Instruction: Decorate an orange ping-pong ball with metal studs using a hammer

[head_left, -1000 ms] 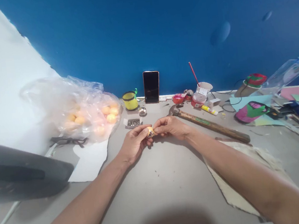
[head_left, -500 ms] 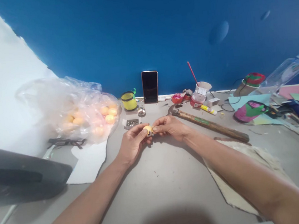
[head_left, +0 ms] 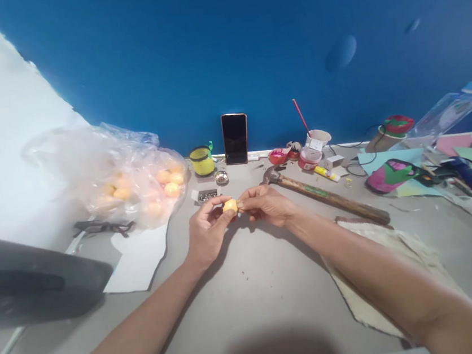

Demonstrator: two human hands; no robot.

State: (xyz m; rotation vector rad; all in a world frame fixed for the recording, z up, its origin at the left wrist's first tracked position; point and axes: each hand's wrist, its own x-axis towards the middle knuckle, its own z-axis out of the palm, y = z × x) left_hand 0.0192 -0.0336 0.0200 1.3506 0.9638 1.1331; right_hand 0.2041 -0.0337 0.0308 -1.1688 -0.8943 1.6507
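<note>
A small orange-yellow ball point(head_left: 229, 205) is between the fingers of my left hand point(head_left: 208, 228), above the middle of the grey table. My right hand point(head_left: 267, 204) is closed in a pinch at the ball's right side; whatever lies between its fingertips is too small to make out. Just behind my left hand sits a little open box of dark, shiny pieces point(head_left: 208, 195). Beyond it stands a round silvery object point(head_left: 221, 177). The hammer point(head_left: 327, 195) lies to the right, its head behind my right hand.
Bags of orange balls point(head_left: 134, 183) and eyeglasses point(head_left: 103, 227) lie left, near a dark cylinder point(head_left: 38, 276). A phone point(head_left: 235, 138) leans on the blue wall beside a yellow cup point(head_left: 202, 161). A cloth point(head_left: 368, 287) lies under my right forearm; a white cup point(head_left: 319, 138) stands behind the hammer.
The ball has turned in my left hand: its dark, shiny patch no longer shows and the plain yellow side faces up. My right fingers remain at its side. The view has shifted slightly.
</note>
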